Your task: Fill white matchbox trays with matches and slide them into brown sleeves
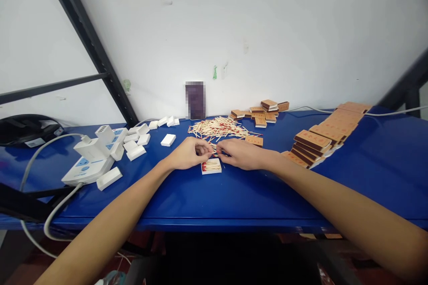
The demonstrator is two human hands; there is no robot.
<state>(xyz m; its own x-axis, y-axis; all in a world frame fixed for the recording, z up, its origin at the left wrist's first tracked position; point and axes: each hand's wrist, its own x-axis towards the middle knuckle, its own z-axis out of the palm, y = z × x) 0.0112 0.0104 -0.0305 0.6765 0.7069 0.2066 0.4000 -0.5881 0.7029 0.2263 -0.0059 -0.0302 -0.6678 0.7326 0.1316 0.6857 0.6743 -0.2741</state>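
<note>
A small white matchbox tray [217, 171] holding red-tipped matches lies on the blue table in front of my hands. My left hand [189, 153] is just above the tray's left side, its fingers curled in around a few matches [213, 146]. From the other side my right hand [242, 153] meets it, thumb and fingers pinched on the same few matches; the fingers hide part of the grip. Right behind both hands spreads a loose heap of matches [220, 128]. One orange-brown matchbox [254, 141] lies just beyond my right hand.
Several empty white trays [135, 152] lie at the left around a white power strip [85, 171] with cables. A heap of matchboxes [259, 113] sits at the back. Overlapping rows of matchboxes [341, 124] cover the right. A pixelated dark object [195, 100] leans against the wall.
</note>
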